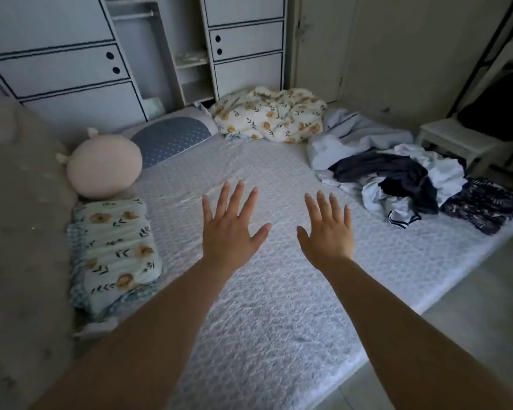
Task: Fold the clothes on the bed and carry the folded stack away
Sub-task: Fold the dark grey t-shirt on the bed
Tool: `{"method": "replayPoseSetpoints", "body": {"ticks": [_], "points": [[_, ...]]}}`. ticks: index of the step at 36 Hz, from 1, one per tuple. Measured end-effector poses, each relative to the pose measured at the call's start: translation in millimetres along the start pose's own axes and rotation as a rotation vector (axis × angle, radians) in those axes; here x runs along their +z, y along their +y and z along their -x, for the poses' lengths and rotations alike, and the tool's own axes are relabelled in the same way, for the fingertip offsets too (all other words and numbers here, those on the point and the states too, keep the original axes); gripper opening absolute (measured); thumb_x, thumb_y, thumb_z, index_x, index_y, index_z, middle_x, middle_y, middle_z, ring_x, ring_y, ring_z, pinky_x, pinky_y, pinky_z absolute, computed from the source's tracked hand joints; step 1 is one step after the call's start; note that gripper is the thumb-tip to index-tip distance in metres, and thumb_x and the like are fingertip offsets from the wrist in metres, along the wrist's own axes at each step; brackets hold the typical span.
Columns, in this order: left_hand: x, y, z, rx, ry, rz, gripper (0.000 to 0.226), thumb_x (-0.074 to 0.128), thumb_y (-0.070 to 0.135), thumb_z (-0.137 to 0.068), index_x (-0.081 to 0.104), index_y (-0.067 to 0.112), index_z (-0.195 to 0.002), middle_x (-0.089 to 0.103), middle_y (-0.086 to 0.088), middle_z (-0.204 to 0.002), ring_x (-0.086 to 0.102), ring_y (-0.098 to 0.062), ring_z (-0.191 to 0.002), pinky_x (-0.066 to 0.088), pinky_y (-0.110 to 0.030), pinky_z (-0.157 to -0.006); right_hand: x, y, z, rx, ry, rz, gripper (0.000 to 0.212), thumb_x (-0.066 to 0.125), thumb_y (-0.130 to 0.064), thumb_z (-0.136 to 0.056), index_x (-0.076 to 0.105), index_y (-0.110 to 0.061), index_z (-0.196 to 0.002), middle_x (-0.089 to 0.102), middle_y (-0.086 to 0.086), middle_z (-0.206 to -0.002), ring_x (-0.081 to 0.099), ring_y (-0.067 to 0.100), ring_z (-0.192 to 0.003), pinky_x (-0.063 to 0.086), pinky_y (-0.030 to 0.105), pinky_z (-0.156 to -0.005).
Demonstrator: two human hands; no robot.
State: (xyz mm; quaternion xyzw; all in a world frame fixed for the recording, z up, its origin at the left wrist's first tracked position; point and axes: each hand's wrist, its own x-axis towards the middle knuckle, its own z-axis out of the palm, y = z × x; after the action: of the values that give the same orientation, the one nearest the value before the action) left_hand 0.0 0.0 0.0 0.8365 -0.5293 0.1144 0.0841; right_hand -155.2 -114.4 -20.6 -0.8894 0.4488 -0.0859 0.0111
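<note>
both arms reach out over the bed (279,291), palms down. the left hand (230,229) and right hand (328,235) have fingers spread straight and hold nothing. the unfolded pile of clothes (397,179), pale blue, white and dark pieces, lies on the far right of the mattress, well apart from the hands. a round pink cushion (104,170) and a floral pillow (113,253) sit on the left, a crumpled floral blanket (270,118) at the far end
</note>
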Motion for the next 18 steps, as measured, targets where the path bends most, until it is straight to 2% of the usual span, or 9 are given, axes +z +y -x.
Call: {"method": "replayPoseSetpoints", "body": {"ticks": [10,18], "points": [[68,89,20,0.139,-0.175,0.052,0.072,0.025,0.064,-0.092,0.009,0.029,-0.152,-0.004,0.000,-0.161,-0.008,-0.022,-0.147,-0.012,-0.052,-0.113,36,76,51,0.212,-0.110,0.039,0.067,0.019,-0.055,-0.096,-0.010,-0.028,-0.150,-0.006,0.001,-0.160,-0.013,0.023,-0.146,-0.010,0.044,-0.118],[87,181,-11,0.249,-0.203,0.040,0.070,0.025,0.061,-0.094,0.004,0.029,-0.152,-0.007,-0.001,-0.160,-0.008,-0.023,-0.147,-0.008,-0.054,-0.114,42,161,44,0.321,-0.105,0.024,0.065,0.019,-0.052,-0.097,-0.009,-0.028,-0.150,-0.005,0.001,-0.160,-0.013,0.022,-0.146,-0.013,0.043,-0.115]]}}
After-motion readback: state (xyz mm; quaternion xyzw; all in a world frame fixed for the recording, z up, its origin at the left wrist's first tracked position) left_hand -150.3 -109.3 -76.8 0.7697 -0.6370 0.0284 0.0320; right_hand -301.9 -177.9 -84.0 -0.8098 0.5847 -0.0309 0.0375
